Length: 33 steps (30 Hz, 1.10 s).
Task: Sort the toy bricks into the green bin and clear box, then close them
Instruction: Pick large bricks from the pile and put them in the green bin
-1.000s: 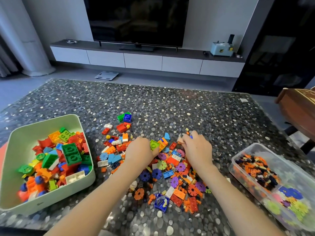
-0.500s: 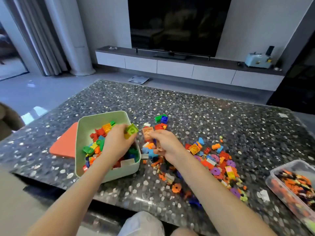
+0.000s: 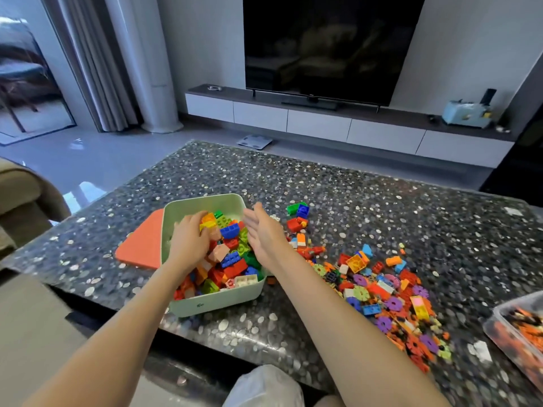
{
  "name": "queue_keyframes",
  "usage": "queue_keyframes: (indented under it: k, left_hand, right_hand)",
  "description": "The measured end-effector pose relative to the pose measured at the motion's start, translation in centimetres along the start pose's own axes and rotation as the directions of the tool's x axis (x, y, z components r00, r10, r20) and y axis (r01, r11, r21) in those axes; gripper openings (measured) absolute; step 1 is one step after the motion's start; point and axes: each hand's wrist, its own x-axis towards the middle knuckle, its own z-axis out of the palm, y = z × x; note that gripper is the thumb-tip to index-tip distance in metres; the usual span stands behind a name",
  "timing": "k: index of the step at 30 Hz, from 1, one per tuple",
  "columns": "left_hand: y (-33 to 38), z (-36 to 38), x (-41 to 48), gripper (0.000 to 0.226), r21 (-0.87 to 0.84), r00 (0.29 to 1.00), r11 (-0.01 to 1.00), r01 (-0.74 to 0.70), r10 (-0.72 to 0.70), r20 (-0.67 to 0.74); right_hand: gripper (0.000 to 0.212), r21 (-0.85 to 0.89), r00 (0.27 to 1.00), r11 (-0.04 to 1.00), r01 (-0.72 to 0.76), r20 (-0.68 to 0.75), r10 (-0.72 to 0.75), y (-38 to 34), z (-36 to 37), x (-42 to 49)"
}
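Observation:
The green bin (image 3: 205, 304) stands near the table's front edge, heaped with large coloured bricks (image 3: 232, 259). My left hand (image 3: 189, 239) lies palm down on the pile inside the bin, fingers bent over the bricks, nothing visibly gripped. Flat and empty, my right hand (image 3: 264, 233) hovers over the bin's right rim with its fingers stretched out. A spread of loose bricks and flower-shaped pieces (image 3: 382, 286) lies on the table to the right. The clear box (image 3: 499, 333), partly cut off at the right edge, holds small orange and dark pieces.
An orange lid (image 3: 141, 242) lies flat against the bin's left side. A small cluster of green, blue and red bricks (image 3: 298, 214) sits behind the pile. The speckled table (image 3: 352, 201) ends just in front of the bin. A white plastic bag (image 3: 264, 386) is at my lap.
Both hands moved left from the loose pile to the green bin. The left hand carried a green brick over and now rests inside; the right hand's orange brick is gone and it is open.

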Motion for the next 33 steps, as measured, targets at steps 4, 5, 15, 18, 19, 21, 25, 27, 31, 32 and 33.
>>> queue_keyframes:
  k: [4, 5, 15, 18, 19, 21, 25, 27, 31, 32, 33]
  left_hand:
    - [3.2, -0.3, -0.8, 0.037, -0.086, 0.991, 0.993, -0.083, 0.073, -0.116]
    - [4.1, 0.0, -1.0, 0.034, -0.085, 0.984, 0.989, -0.125, 0.113, -0.135]
    - [13.0, 8.7, -4.4, 0.033, -0.063, 0.883, 0.918, -0.392, 0.395, 0.253]
    - [14.6, 11.2, -4.6, 0.034, -0.070, 0.856, 0.925, -0.373, 0.373, 0.358]
    - [15.1, 12.1, -4.6, 0.034, -0.082, 0.852, 0.929, -0.362, 0.365, 0.376]
    - [15.9, 13.5, -4.4, 0.033, -0.095, 0.849, 0.939, -0.330, 0.339, 0.405]
    - [18.1, 16.4, -3.4, 0.040, 0.080, 0.810, 0.919, -0.385, 0.295, 0.507]
    - [19.2, 17.7, -2.7, 0.050, 0.200, 0.781, 0.881, -0.428, 0.249, 0.573]
    - [20.9, 19.4, -1.9, 0.051, 0.258, 0.778, 0.872, -0.416, 0.194, 0.597]
    - [21.2, 19.6, -1.9, 0.045, 0.261, 0.782, 0.871, -0.415, 0.195, 0.593]
    - [21.4, 19.9, -1.9, 0.039, 0.256, 0.786, 0.874, -0.414, 0.201, 0.584]
  right_hand:
    - [0.037, 0.004, 0.976, 0.992, 0.126, -0.177, -0.124, 0.4, -4.7, -1.5]
    - [0.032, -0.140, 0.946, 0.977, 0.158, -0.263, -0.191, 0.7, -6.7, -1.9]
    - [0.066, -0.991, 0.968, -0.108, -0.083, -0.055, -0.247, 1.3, -22.9, -1.4]
    - [0.053, -0.985, 0.956, -0.170, -0.006, 0.044, -0.290, 1.5, -24.0, -1.8]
    - [0.050, -0.986, 0.954, -0.168, 0.014, 0.063, -0.292, 1.7, -24.4, -2.4]
    - [0.046, -0.984, 0.953, -0.160, 0.075, 0.118, -0.279, 2.4, -24.7, -4.0]
    - [0.044, -0.991, 0.924, 0.093, 0.098, 0.056, -0.378, 2.1, -25.8, -7.0]
    - [0.041, -0.872, 0.885, 0.489, 0.029, -0.206, -0.419, 1.4, -26.7, -7.8]
    - [0.025, -0.091, 0.852, 0.994, 0.056, -0.514, -0.095, -0.4, -28.4, -8.6]
    - [0.029, -0.004, 0.842, 0.999, 0.040, -0.539, -0.036, -0.7, -28.9, -8.6]
    - [0.033, 0.063, 0.833, 0.998, 0.029, -0.554, 0.011, -1.0, -29.3, -8.7]
